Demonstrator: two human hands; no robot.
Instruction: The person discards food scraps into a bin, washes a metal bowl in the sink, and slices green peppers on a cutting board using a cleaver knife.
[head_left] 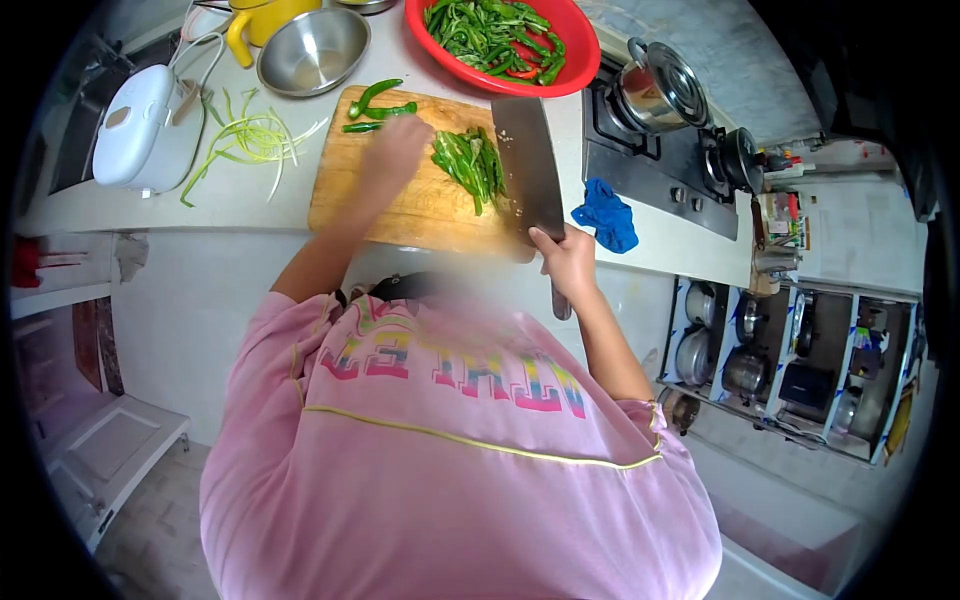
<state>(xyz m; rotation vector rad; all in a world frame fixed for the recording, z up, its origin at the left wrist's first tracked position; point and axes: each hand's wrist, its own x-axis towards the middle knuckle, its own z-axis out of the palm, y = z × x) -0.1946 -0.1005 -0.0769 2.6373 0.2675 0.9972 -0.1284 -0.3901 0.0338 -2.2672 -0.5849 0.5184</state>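
Note:
My right hand (568, 262) grips the handle of a cleaver (530, 165), whose broad blade lies along the right edge of the wooden cutting board (400, 220). Small bits stick to the blade. Left of it, a pile of sliced green peppers (468, 165) rests on the board. My left hand (398, 150) is over the board's upper left, smeared by motion, so its fingers cannot be made out. Close beyond it lie several green peppers (378, 95).
A red basin (580, 70) of cut peppers stands behind the board, beside a steel bowl (315, 50). Scallions (245, 140) and a white appliance (150, 130) are at left. Rightward are a blue cloth (606, 215) and a gas stove (650, 165) with a steel pot (655, 90).

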